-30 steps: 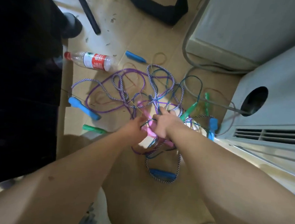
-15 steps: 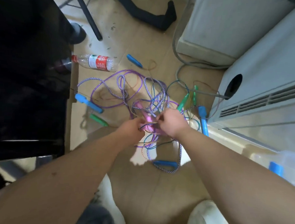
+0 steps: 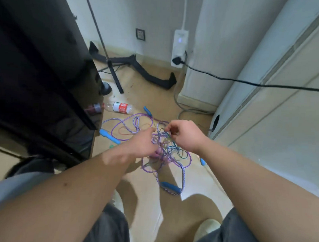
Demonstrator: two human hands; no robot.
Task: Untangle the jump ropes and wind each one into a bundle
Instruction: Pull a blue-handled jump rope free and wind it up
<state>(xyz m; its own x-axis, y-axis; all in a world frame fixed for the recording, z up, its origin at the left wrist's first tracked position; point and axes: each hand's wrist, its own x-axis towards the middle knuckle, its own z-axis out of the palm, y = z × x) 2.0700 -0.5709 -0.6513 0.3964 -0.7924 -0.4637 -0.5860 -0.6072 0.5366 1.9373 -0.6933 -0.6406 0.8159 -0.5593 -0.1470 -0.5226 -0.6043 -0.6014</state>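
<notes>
"Well, what lies in the middle?"

"A tangled heap of purple, blue-and-white braided and thin teal jump ropes (image 3: 164,154), over the tan floor (image 3: 147,94). Its knot is at the centre of the frame. Loops spread out to the left and down toward the lower centre."

"And who has hold of it?"

"The right hand (image 3: 186,135) has its fingers curled and pinches thin cords at the top of the knot. The left hand (image 3: 142,144) shows only its blurred back as it reaches into the ropes. Its fingers are mostly hidden, so I cannot tell whether it grips anything."

"Any handles showing?"

"Yes. A blue plastic handle (image 3: 170,187) lies in the lowest braided loop. A second blue handle (image 3: 109,136) lies left of the heap, beside the dark cabinet (image 3: 38,69) that fills the left side. A third blue handle (image 3: 147,111) is above the heap, near a clear plastic bottle with a red label (image 3: 120,107) lying on its side."

"What else is around?"

"A white power strip (image 3: 179,48) hangs on the wall at the upper centre with a black plug in it. A black cable (image 3: 248,82) runs from there off the right edge. A pale appliance with a round dark hole (image 3: 216,119) stands just right of the hands."
</notes>
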